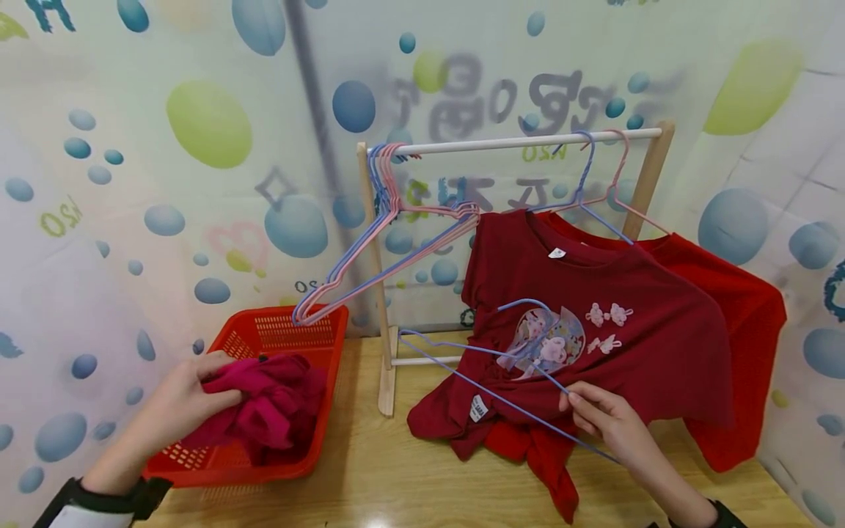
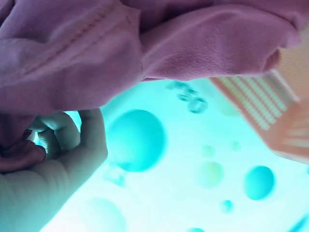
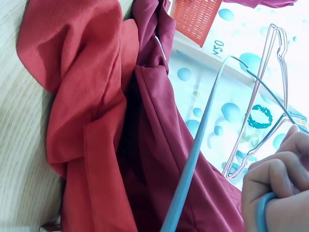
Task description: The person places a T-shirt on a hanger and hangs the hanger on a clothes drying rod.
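At the left, my left hand (image 1: 181,400) grips a bunched magenta garment (image 1: 264,414) over the red plastic basket (image 1: 300,330). In the left wrist view, the cloth (image 2: 72,63) hangs in folds above the curled fingers. My right hand (image 1: 610,422) pinches a blue wire hanger (image 3: 194,155) by one shoulder, its hook toward the rack. This hanger carries no garment and overlaps the front of a dark red T-shirt (image 1: 660,359) in the head view. The T-shirt, with a cartoon print, hangs on another blue hanger (image 1: 581,187).
A rack with a white rail (image 1: 488,144) and wooden posts stands on the wooden table (image 1: 370,469). Several bare blue and pink hangers (image 1: 389,213) bunch at its left end. Behind the T-shirt, a bright red garment (image 1: 746,330) hangs from a pink hanger. A patterned curtain (image 1: 152,293) backs everything.
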Action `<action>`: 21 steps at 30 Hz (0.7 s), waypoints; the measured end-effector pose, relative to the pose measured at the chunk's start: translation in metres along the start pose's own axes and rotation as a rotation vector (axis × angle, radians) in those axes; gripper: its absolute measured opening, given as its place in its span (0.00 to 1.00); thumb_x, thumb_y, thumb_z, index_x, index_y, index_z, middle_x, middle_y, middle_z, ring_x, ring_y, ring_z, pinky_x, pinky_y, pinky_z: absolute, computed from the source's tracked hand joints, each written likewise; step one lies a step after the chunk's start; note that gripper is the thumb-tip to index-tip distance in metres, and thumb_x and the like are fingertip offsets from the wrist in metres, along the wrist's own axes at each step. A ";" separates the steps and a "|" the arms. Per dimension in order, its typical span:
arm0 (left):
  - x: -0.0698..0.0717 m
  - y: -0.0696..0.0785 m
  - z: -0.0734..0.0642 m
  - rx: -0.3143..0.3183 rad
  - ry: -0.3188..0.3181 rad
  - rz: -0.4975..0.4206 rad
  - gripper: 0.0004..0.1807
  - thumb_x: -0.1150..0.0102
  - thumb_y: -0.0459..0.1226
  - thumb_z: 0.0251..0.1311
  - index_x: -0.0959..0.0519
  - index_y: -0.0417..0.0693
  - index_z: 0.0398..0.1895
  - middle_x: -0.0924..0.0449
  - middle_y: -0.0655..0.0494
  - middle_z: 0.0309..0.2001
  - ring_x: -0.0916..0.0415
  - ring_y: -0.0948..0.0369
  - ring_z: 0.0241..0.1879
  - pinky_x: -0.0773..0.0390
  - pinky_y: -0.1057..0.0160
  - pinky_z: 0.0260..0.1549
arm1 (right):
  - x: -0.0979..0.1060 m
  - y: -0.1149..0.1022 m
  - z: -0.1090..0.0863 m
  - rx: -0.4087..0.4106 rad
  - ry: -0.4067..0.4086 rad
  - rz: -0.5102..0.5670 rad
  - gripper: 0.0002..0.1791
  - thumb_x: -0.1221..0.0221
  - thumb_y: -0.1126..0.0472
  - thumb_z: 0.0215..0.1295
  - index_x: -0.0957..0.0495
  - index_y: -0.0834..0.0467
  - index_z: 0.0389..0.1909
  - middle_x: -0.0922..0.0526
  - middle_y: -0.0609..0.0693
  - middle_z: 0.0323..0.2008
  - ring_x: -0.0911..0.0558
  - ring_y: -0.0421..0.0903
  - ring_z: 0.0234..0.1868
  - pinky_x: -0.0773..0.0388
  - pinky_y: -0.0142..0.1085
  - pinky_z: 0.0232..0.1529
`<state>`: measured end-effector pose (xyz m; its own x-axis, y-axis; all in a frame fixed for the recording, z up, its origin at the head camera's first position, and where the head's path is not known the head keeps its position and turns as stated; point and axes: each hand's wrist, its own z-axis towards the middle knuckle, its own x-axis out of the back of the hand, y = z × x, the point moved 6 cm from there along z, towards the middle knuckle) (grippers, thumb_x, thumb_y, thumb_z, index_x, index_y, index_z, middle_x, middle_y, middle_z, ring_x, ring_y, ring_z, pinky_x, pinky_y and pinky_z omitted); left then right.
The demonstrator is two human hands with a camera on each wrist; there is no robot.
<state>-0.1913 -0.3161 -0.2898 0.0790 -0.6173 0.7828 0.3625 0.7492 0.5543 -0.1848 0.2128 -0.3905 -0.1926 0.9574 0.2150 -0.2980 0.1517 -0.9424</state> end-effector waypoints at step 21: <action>0.013 0.139 0.046 -0.412 0.291 -0.419 0.13 0.39 0.17 0.57 0.13 0.37 0.39 0.22 0.55 0.35 0.28 0.60 0.36 0.29 0.66 0.28 | 0.019 -0.001 -0.005 0.073 0.081 0.046 0.16 0.55 0.71 0.79 0.20 0.56 0.37 0.42 0.55 0.19 0.44 0.52 0.20 0.47 0.41 0.23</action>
<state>-0.1824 -0.2087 -0.1900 0.0809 -0.9199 0.3836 0.7386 0.3138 0.5966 -0.1837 0.2325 -0.3868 -0.1322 0.9802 0.1475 -0.3584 0.0915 -0.9291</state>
